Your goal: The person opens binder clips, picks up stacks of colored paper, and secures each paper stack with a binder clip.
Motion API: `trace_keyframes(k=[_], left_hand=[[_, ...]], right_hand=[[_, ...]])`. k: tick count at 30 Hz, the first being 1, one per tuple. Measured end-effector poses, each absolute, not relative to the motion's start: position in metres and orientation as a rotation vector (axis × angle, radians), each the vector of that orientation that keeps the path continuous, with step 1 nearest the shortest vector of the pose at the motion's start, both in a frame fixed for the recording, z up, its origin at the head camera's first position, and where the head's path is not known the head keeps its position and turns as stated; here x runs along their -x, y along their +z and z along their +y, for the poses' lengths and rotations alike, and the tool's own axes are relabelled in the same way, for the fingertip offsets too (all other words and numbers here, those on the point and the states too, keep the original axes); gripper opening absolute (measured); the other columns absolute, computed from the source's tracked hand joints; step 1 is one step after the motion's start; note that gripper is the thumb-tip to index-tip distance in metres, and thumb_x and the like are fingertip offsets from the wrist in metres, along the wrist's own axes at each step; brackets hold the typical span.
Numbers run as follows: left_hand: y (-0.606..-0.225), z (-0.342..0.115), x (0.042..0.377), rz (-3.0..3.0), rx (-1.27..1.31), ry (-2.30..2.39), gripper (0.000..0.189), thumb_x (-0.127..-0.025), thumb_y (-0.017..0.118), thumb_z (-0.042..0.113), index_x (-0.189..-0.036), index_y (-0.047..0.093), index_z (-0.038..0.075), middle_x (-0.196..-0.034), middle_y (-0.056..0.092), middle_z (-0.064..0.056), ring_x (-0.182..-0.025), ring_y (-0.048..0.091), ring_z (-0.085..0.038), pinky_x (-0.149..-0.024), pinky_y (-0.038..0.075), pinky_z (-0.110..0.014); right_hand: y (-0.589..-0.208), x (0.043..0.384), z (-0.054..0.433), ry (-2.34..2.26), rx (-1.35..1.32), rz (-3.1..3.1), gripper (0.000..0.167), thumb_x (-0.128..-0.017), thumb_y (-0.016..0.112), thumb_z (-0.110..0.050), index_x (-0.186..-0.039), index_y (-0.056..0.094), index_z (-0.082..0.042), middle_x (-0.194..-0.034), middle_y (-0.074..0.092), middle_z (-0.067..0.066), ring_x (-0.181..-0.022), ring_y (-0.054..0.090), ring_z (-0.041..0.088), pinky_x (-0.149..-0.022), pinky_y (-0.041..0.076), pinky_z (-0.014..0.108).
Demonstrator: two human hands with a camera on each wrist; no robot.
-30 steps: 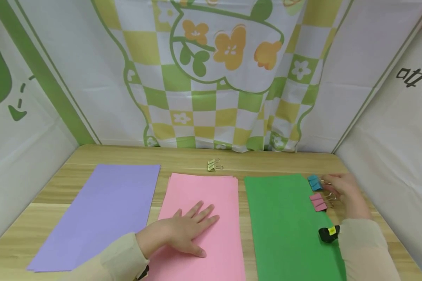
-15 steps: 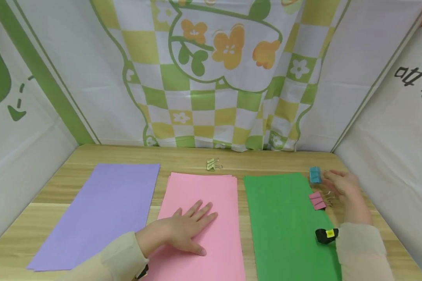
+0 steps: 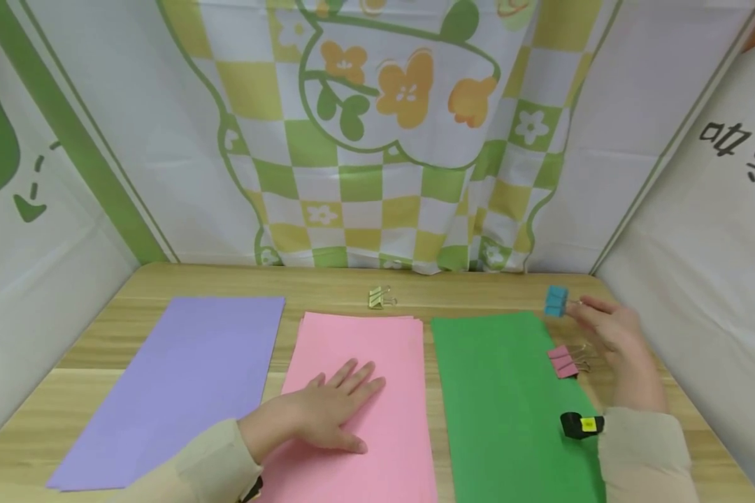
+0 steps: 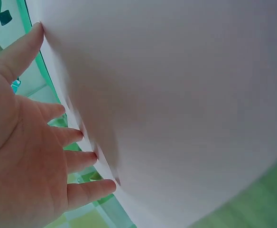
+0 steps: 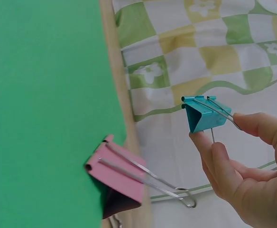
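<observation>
My left hand lies with spread, straight fingers on a stack of pink paper; the left wrist view shows the fingertips touching the sheet. At the right, my right hand pinches a blue binder clip by its wire handles, thumb on one side and fingers on the other. In the right wrist view the blue clip is raised off the paper. Below it, a pink binder clip sits on the right edge of the green paper, its handles pointing right.
A gold binder clip lies on the wooden table behind the pink stack. Purple paper lies to the left. A printed cloth hangs at the back, with white walls at both sides.
The blue clip has come off the green paper's edge, held in my right hand, and has moved slightly up and away. My left hand stays on the pink paper.
</observation>
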State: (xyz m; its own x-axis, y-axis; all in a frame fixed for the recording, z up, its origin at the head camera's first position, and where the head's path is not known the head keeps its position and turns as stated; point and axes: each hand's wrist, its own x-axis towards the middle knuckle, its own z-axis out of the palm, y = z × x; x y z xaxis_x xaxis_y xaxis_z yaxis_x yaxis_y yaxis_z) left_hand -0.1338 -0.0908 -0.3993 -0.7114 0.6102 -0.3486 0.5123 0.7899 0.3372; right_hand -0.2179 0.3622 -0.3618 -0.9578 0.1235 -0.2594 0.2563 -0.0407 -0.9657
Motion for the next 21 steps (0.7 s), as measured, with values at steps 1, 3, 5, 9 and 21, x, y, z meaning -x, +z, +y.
trace_keyframes(k=[1,3,5,9,21], left_hand=[[-0.4,-0.092,0.135,2.539,-0.845,0.298,0.096,-0.087,0.067,0.057,-0.16,0.017,0.019,-0.169,0.004,-0.007,-0.155,0.002,-0.033,-0.117,0.02,-0.068],[-0.401,-0.094,0.137,2.549,-0.846,0.303,0.094,-0.088,0.066,0.057,-0.16,0.017,0.019,-0.169,0.004,-0.007,-0.155,0.003,-0.034,-0.117,0.02,-0.068],[-0.401,-0.096,0.14,2.559,-0.845,0.316,0.092,-0.089,0.065,0.056,-0.16,0.018,0.02,-0.169,0.005,-0.008,-0.155,0.004,-0.035,-0.117,0.02,-0.069],[-0.4,-0.101,0.147,2.606,-0.842,0.349,0.084,-0.092,0.064,0.052,-0.159,0.024,0.019,-0.167,0.013,-0.009,-0.153,0.012,-0.039,-0.115,0.025,-0.069],[-0.398,-0.116,0.172,2.799,-0.833,0.374,0.072,-0.094,0.066,0.041,-0.153,0.038,0.011,-0.159,0.034,-0.017,-0.145,0.031,-0.048,-0.105,0.038,-0.07]], right_hand=[[-0.36,0.217,0.361,-2.186,-0.422,2.093,0.079,-0.09,0.073,-0.009,-0.153,0.027,0.0,-0.083,0.068,-0.017,-0.082,0.065,-0.005,-0.079,0.053,0.01],[-0.358,0.216,0.36,-2.255,-0.427,2.043,0.055,-0.089,0.073,-0.006,-0.138,0.05,-0.009,-0.083,0.069,-0.015,-0.083,0.066,-0.004,-0.079,0.054,0.01],[-0.357,0.214,0.359,-2.315,-0.416,2.006,0.029,-0.088,0.073,-0.003,-0.112,0.062,-0.015,-0.084,0.069,-0.013,-0.083,0.067,-0.002,-0.08,0.054,0.011],[-0.354,0.211,0.355,-2.384,-0.379,1.96,0.022,-0.088,0.072,0.0,-0.093,0.064,-0.02,-0.085,0.07,-0.01,-0.084,0.068,0.0,-0.081,0.055,0.012],[-0.353,0.205,0.342,-2.392,-0.317,2.005,0.06,-0.087,0.075,-0.005,-0.139,0.044,-0.002,-0.09,0.072,-0.011,-0.087,0.069,-0.001,-0.083,0.054,0.012]])
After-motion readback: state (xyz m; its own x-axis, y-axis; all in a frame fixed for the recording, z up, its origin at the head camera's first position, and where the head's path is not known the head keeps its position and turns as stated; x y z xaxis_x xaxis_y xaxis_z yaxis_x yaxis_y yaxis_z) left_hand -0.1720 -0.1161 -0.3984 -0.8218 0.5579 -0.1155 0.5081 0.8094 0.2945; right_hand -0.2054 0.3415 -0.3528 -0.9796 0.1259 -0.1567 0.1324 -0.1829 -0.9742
